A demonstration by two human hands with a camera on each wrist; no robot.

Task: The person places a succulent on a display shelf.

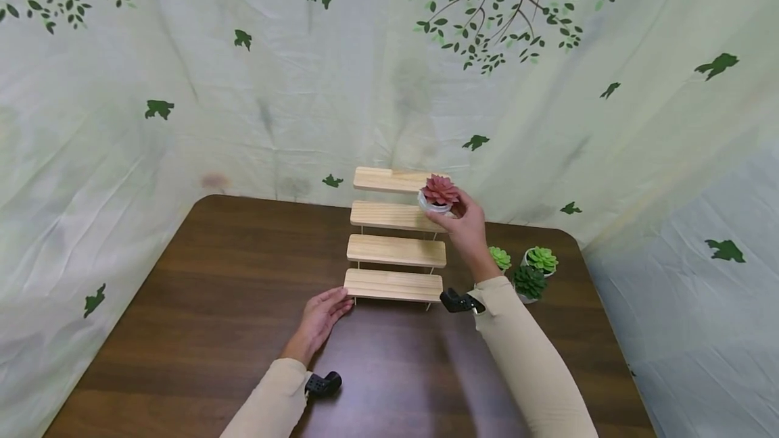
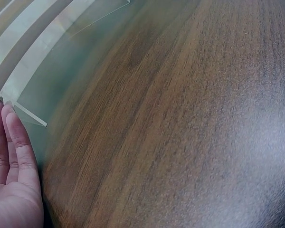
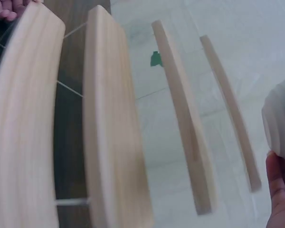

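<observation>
A red succulent rises just above the right hand, its white pot pinched between thumb and fingers. The right wrist view shows the pot's side is ribbed, with the thumb against its lower part and a gap between it and the nearest board. The succulent fills the mouth of the pot.

Left of this grip is a stand of four pale wooden boards, stepped from low in front to high at the back. The left hand touches the left end of the lowest board, its visible fingers fairly straight; whether it also pinches the board, I cannot tell.

To the right of and below the right hand, three green plants stand close together: a bright green one in a white pot, a dark green one, also in a pale pot, and another bright green one, partly hidden by the forearm. Beneath both hands is a brown wood-grain table; behind them hangs a leaf-print cloth.
</observation>
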